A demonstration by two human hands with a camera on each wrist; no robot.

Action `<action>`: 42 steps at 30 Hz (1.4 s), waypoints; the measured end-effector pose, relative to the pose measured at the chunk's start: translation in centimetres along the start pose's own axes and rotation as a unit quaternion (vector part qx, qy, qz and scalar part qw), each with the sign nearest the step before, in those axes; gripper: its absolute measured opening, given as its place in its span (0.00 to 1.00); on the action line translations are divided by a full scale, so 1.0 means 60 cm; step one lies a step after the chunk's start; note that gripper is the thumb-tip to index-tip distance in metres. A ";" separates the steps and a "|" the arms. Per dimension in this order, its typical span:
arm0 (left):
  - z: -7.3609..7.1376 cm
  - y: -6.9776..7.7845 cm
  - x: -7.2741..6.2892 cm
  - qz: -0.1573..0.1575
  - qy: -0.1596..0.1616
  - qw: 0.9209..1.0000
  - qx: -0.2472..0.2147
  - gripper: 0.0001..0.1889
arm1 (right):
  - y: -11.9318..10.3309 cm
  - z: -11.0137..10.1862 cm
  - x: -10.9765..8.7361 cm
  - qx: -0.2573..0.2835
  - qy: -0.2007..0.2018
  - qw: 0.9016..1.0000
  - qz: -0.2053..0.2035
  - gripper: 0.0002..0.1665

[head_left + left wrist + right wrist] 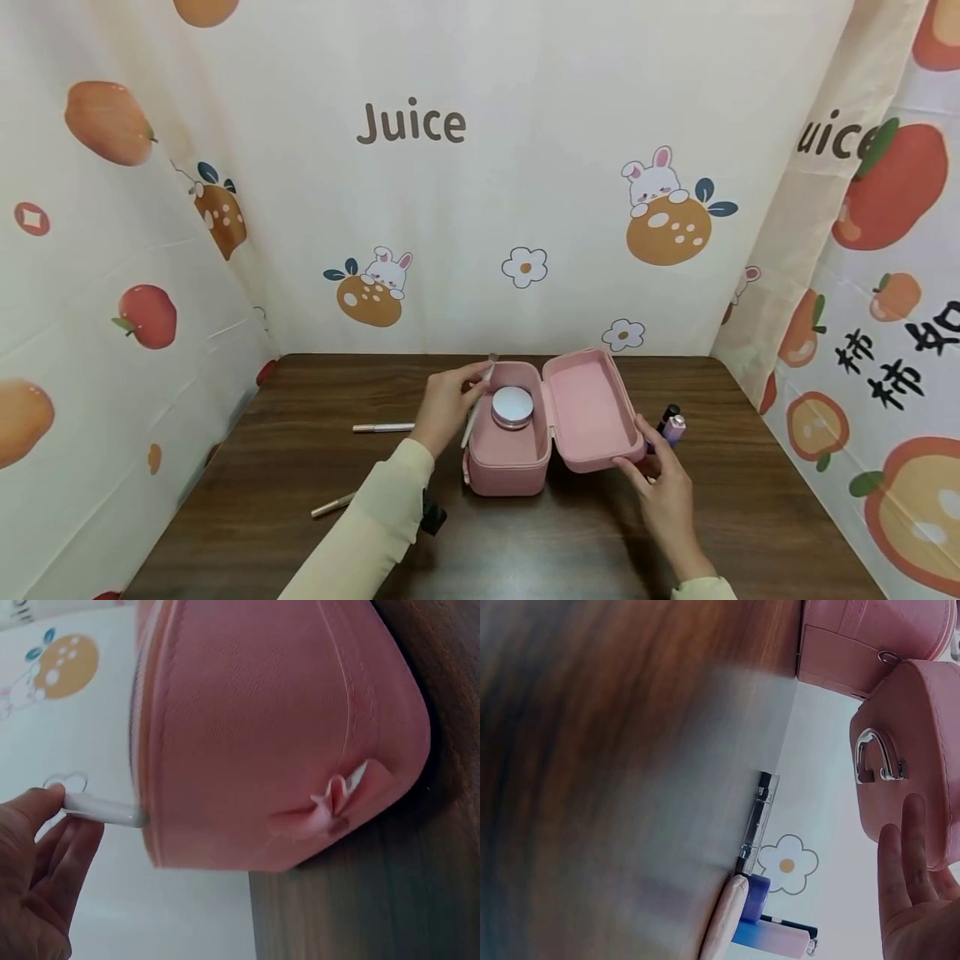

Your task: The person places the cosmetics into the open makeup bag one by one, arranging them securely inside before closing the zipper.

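My left hand (pixel 444 404) pinches a slim white makeup brush (pixel 469 425) between thumb and fingers, bristles up, beside the left wall of a pink cosmetic case (pixel 506 481). In the left wrist view the brush's rounded handle end (pixel 105 811) is at the case's rim. A round compact with a white top (pixel 512 406) lies inside the case. The lid (pixel 592 408) is swung out to the right. My right hand (pixel 663 483) holds its near right corner; in the right wrist view, fingers (pixel 913 855) lie along the lid's outside, near a silver handle (pixel 877 754).
A white stick (pixel 382 427) and a gold-coloured tube (pixel 333 504) lie left of the case. Behind the right hand stand a black-capped item (pixel 670 412) and a pink-and-blue bottle (pixel 776 937), with a clear tube (pixel 759 825) close by. A printed curtain (pixel 480 208) hangs behind the table.
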State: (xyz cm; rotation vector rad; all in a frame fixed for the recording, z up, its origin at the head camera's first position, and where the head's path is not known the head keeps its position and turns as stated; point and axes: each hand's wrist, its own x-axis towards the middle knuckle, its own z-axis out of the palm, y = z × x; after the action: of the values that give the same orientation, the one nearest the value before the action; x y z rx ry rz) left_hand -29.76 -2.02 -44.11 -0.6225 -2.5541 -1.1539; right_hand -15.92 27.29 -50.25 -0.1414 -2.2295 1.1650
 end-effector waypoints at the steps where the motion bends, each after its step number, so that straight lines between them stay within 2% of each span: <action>1: 0.004 0.002 0.003 0.000 -0.009 1.000 0.011 0.19 | 0.000 0.000 0.000 0.000 0.000 1.000 0.000 0.44; 5: 0.015 0.009 0.010 -0.005 -0.032 0.999 0.033 0.18 | 0.001 0.001 -0.002 0.000 0.002 1.000 -0.002 0.44; 10: 0.022 0.013 0.019 -0.021 -0.045 0.999 0.020 0.16 | 0.001 0.001 -0.003 0.002 0.000 1.000 -0.008 0.44; 12: 0.024 0.012 0.021 -0.016 -0.051 0.998 0.024 0.16 | 0.002 0.001 -0.003 0.003 0.000 1.000 -0.011 0.44; 14: 0.027 0.010 0.022 -0.007 -0.056 0.997 0.044 0.15 | 0.003 0.001 -0.003 0.002 0.003 1.000 -0.015 0.44; 17: 0.031 0.004 0.022 0.021 -0.052 0.991 0.123 0.13 | 0.006 0.000 -0.003 0.003 0.005 1.000 -0.017 0.44; 21: 0.038 -0.005 0.020 0.049 -0.045 0.970 0.232 0.12 | 0.008 0.000 -0.002 0.001 0.006 1.000 -0.014 0.44; 29: 0.050 -0.007 0.021 0.062 -0.092 0.940 0.323 0.14 | 0.007 -0.003 -0.003 0.001 0.005 1.000 -0.010 0.44; 35: 0.065 -0.002 0.032 0.084 -0.098 0.914 0.385 0.10 | 0.007 -0.003 -0.001 -0.003 0.007 1.000 -0.010 0.44; 37: 0.071 0.000 0.035 0.083 -0.105 0.903 0.408 0.09 | 0.005 -0.003 0.000 -0.004 0.006 1.000 -0.008 0.44; 42: 0.089 0.001 0.037 0.075 -0.129 0.864 0.480 0.06 | 0.003 -0.002 0.002 0.002 0.000 1.000 -0.009 0.44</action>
State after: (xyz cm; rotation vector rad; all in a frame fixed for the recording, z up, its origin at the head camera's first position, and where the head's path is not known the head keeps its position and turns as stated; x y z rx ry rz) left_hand -32.03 2.67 -46.63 -0.6899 -2.7637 0.3383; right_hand -15.98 27.53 -50.27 -0.1208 -2.2246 1.1595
